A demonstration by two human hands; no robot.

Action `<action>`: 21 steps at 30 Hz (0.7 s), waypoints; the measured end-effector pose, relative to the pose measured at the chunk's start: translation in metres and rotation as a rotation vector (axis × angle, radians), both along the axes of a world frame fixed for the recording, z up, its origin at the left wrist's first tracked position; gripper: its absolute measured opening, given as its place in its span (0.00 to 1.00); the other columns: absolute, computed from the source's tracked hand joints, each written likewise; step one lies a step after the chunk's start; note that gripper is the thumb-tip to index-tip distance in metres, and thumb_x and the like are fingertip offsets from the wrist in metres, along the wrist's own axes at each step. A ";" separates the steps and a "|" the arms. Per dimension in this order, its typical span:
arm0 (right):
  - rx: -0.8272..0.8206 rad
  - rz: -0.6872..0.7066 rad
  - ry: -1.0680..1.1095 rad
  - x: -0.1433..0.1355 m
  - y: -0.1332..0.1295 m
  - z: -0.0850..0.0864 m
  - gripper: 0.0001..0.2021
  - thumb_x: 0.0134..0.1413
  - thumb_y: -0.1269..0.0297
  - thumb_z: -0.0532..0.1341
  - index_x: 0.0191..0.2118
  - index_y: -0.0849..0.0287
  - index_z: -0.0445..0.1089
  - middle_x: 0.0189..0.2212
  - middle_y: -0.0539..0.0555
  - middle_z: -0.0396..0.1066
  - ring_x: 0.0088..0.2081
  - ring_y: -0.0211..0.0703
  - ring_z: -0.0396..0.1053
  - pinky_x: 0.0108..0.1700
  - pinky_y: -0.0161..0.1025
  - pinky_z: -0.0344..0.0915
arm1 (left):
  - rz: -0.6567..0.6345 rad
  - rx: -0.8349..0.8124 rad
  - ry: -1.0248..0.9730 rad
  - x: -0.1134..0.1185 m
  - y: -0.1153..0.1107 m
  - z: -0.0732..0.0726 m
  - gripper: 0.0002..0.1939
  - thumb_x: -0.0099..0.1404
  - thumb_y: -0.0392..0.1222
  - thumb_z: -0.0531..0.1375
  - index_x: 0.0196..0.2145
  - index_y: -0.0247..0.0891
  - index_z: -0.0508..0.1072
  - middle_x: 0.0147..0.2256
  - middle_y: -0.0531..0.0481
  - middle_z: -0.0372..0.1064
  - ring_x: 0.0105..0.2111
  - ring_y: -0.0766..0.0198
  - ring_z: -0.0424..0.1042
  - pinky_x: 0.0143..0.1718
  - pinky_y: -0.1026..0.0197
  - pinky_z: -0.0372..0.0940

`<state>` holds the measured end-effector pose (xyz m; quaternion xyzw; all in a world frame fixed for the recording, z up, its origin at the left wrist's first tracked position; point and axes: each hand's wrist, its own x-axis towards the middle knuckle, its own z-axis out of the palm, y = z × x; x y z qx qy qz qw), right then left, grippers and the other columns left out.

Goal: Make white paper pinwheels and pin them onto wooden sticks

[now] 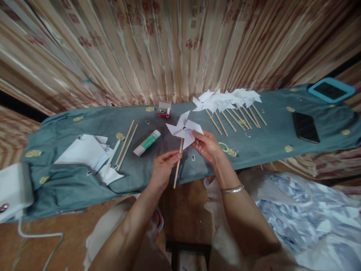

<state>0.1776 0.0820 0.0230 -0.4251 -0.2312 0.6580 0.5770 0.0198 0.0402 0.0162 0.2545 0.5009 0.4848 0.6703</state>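
A white paper pinwheel (180, 127) with a pin at its centre is held up over the front middle of the table. Its wooden stick (177, 174) is pinched by my left hand (164, 168), just below the paper. My right hand (208, 145) has its thumb and fingers on the pinwheel's right blade. Left of the pinwheel lies a green and white glue stick (147, 143). Behind it stands an open red box of pins (164, 112). Several finished pinwheels (225, 101) lie in an overlapping row at the back right, sticks toward me.
Two loose sticks (124, 145), white paper pieces (84, 151) and a white pen (112, 158) lie left on the cloth-covered table (270, 145). A black phone (305, 128) and blue-framed device (331, 90) lie right. A white appliance (15, 190) stands far left.
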 end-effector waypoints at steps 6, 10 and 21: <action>0.005 0.018 -0.018 0.002 -0.003 0.000 0.19 0.28 0.60 0.77 0.32 0.60 0.79 0.28 0.52 0.79 0.26 0.33 0.72 0.28 0.29 0.67 | -0.005 -0.014 -0.002 0.005 0.000 0.006 0.22 0.27 0.48 0.77 0.23 0.36 0.81 0.22 0.51 0.74 0.22 0.72 0.66 0.28 0.67 0.61; 0.001 0.038 -0.034 0.001 -0.004 0.001 0.18 0.27 0.60 0.77 0.29 0.61 0.78 0.23 0.49 0.76 0.23 0.31 0.68 0.28 0.31 0.66 | -0.009 -0.023 0.001 0.007 0.000 0.008 0.23 0.25 0.47 0.77 0.22 0.36 0.80 0.23 0.50 0.75 0.23 0.71 0.68 0.29 0.67 0.63; -0.003 0.079 -0.053 -0.004 -0.007 0.006 0.19 0.23 0.57 0.77 0.26 0.61 0.75 0.20 0.46 0.72 0.23 0.30 0.66 0.28 0.30 0.62 | -0.012 -0.019 0.012 0.007 0.001 0.007 0.23 0.26 0.47 0.77 0.23 0.36 0.80 0.23 0.50 0.76 0.24 0.71 0.69 0.29 0.68 0.64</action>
